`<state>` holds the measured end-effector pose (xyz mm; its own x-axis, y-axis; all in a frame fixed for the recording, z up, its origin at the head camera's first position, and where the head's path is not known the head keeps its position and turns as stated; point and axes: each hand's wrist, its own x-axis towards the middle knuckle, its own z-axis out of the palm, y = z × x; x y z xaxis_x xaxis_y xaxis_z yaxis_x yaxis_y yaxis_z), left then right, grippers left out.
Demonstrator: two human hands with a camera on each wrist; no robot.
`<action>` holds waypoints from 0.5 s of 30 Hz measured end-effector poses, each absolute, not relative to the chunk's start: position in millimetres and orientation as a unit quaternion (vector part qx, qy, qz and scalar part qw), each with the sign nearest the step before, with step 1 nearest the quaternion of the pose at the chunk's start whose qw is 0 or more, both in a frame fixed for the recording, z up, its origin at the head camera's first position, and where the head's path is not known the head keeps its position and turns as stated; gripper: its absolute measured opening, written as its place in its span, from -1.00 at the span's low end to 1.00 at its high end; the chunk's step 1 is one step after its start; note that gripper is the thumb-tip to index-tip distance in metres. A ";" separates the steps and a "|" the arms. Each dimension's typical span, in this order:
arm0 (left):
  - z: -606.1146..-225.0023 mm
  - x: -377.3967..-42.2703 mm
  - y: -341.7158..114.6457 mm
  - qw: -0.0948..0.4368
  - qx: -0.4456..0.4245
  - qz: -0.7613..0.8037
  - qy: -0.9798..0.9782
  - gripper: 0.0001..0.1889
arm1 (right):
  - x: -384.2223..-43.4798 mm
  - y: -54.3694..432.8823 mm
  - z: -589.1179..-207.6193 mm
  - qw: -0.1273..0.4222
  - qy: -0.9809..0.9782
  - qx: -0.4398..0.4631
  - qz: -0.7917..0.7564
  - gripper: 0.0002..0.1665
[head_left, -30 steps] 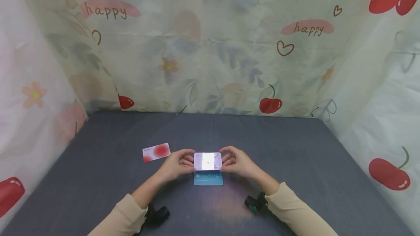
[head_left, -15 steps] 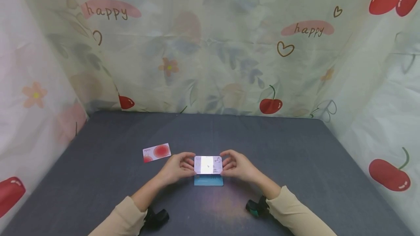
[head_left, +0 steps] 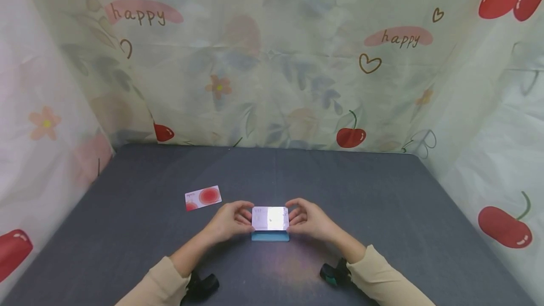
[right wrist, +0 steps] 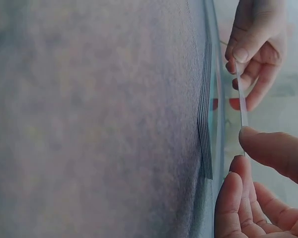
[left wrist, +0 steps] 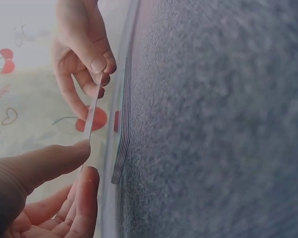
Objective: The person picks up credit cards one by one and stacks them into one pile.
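Note:
Between my two hands a pale purple card marked VIP (head_left: pixel 261 219) is held by its short ends, with a bright glare across it. My left hand (head_left: pixel 229 222) pinches one end between thumb and fingers, and my right hand (head_left: pixel 311 222) does the same at the other. Below the card lies a neat stack of cards (left wrist: pixel 122 131) with a blue card (head_left: pixel 270 236) on top, mostly covered in the head view. Both wrist views show a gap between the held card (right wrist: pixel 242 96) and the stack.
A white and red card (head_left: pixel 202 198) lies by itself on the dark grey table (head_left: pixel 272 169), beyond my left hand. Patterned curtains (head_left: pixel 272 60) enclose the back and sides. Black wrist devices (head_left: pixel 204 286) show below both sleeves.
Both hands have brought the purple card toward me, so it covers more of the blue card. The glare on it has shifted. The white and red card has stayed put.

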<state>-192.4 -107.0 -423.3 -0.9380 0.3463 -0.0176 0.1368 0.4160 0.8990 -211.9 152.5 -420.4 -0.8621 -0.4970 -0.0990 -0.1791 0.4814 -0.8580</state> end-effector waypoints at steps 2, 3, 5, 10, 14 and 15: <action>-422.4 -191.2 -106.6 0.100 0.146 0.518 0.837 -0.45 | -210.6 152.9 -420.6 0.171 0.840 -0.207 -0.471 -0.34; -422.2 -190.7 -106.4 0.099 0.147 0.516 0.838 -0.45 | -210.2 153.1 -420.9 0.170 0.838 -0.211 -0.474 -0.34; -421.6 -189.8 -105.9 0.098 0.148 0.513 0.840 -0.45 | -209.4 152.8 -421.0 0.174 0.837 -0.211 -0.475 -0.34; -421.9 -188.6 -105.3 0.099 0.147 0.504 0.845 -0.46 | -208.3 151.6 -421.0 0.180 0.836 -0.201 -0.477 -0.33; -422.2 -188.1 -105.4 0.099 0.151 0.498 0.848 -0.46 | -207.9 151.3 -421.5 0.182 0.836 -0.203 -0.476 -0.33; -422.2 -187.9 -105.4 0.099 0.152 0.497 0.849 -0.46 | -207.6 151.3 -421.5 0.183 0.836 -0.204 -0.475 -0.33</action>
